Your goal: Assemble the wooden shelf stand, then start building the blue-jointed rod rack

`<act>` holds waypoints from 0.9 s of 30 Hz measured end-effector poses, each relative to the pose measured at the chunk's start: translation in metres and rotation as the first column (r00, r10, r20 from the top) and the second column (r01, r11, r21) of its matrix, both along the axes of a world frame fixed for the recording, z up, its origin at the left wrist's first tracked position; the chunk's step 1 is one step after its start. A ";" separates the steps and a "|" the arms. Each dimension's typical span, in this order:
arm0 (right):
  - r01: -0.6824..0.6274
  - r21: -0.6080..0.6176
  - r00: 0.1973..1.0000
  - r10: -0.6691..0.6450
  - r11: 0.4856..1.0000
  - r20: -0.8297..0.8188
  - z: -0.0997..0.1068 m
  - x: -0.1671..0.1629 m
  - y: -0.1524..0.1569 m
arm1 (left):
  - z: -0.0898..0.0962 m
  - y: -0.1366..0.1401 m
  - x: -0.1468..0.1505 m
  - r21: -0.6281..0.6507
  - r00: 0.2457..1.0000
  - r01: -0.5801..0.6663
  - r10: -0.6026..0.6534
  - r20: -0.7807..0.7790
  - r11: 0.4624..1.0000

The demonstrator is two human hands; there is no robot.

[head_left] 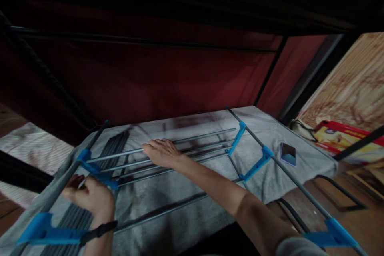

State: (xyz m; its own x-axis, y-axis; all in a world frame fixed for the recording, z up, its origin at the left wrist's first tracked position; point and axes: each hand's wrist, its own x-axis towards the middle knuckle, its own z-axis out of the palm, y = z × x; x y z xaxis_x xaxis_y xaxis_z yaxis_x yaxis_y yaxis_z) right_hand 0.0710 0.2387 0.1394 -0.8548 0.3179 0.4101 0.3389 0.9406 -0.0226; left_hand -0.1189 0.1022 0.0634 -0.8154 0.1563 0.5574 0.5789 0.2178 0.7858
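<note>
A half-assembled rack of grey tubes and blue plastic connectors lies in front of me. My right hand (162,153) is closed over the uppermost grey crossbar (207,135), whose right end stops short of the blue connector (237,139). Its left end meets another blue connector (97,170). My left hand (91,197), a dark band at its wrist, curls its fingers at the long grey side pole (63,186), just below that connector. A lower blue bracket (49,230) sits on the same pole. Several other crossbars (144,177) run parallel underneath my right hand.
A grey cloth (192,220) covers the surface below. Loose grey tubes (72,224) lie bundled at the left. A phone (288,154) rests at the right, past the right side pole (294,181). A red and yellow box (345,138) is farther right. Dark metal framing stands around the surface.
</note>
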 end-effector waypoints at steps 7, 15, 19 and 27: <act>0.011 -0.029 0.999 -0.012 1.000 -0.043 -0.001 0.001 -0.003 | 0.030 0.005 0.064 -0.216 0.883 0.172 -0.248 -0.399 0.961; 0.003 -0.037 0.999 -0.004 0.999 -0.033 0.008 0.005 -0.003 | 0.071 0.037 0.044 -0.743 0.574 0.155 -0.671 -0.468 0.651; 0.059 -0.088 0.977 -0.076 0.994 -0.200 0.005 0.042 -0.018 | 0.067 0.038 0.035 -0.755 0.551 0.130 -0.681 -0.483 0.642; 0.415 -0.635 0.328 -0.758 0.652 -0.564 -0.075 0.185 0.000 | 0.064 0.035 0.032 -0.753 0.532 0.150 -0.694 -0.485 0.641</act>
